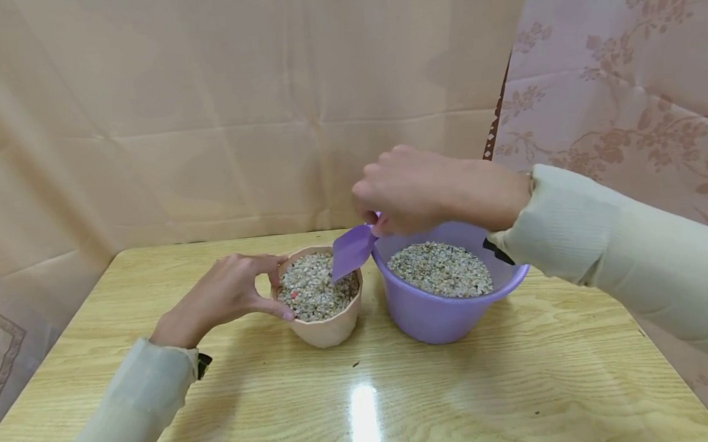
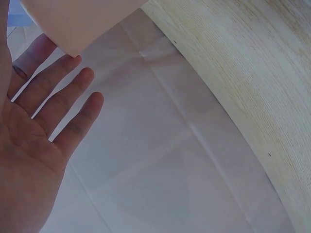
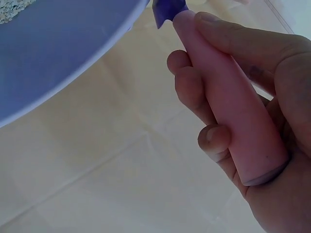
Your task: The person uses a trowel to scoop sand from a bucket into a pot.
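Note:
My left hand [image 1: 228,297] holds the side of a peach plant pot [image 1: 330,332], its thumb at the near rim and fingers at the far side. In the left wrist view, fingertips touch the pot [image 2: 82,22], the outer fingers fairly straight. Small pale gravel [image 1: 312,283] fills the pot nearly to the rim, with a red speck on top. My right hand [image 1: 418,187] grips the pink handle [image 3: 231,97] of a trowel, fingers wrapped round it. Its purple blade [image 1: 352,248] tilts down over the pot, the tip at the gravel.
A purple basin [image 1: 437,320] stands just right of the pot, holding more gravel [image 1: 441,270]; my right forearm passes over its rim. Both containers stand on a wood-grain table [image 1: 267,399]. Beige cloth [image 1: 204,122] hangs behind, with a flowered cloth [image 1: 634,73] at the right.

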Available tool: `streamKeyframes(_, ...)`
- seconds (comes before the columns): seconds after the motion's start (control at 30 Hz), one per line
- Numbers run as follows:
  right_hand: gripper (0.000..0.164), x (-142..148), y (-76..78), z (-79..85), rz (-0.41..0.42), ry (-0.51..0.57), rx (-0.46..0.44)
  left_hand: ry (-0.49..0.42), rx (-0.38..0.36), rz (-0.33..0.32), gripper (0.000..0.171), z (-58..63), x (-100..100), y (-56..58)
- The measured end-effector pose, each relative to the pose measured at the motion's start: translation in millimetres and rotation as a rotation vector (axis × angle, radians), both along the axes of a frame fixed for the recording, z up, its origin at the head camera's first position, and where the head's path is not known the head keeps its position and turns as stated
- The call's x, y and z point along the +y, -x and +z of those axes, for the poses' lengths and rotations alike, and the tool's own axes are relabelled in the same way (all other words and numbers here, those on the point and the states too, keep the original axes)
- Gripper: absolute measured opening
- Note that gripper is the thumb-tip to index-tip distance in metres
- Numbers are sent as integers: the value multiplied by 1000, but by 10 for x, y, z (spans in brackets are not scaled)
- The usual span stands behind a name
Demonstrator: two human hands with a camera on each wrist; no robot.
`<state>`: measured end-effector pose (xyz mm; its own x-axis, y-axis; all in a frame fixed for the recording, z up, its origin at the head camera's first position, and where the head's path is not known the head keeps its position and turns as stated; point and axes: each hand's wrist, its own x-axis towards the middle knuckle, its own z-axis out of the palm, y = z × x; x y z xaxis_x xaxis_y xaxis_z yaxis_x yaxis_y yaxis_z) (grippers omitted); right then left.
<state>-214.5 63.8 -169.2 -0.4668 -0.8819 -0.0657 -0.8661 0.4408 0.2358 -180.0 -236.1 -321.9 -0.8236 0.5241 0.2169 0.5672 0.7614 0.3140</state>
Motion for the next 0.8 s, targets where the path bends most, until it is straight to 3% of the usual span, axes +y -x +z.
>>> streamKeyframes(0.37, 10, 203, 46, 8, 12, 149, -2, 23, -4, 0, 52, 32, -3, 8)
streamKeyframes(0.8, 4, 667, 89, 103, -75, 285, 16, 68, -16, -6, 46, 103, 4, 36)
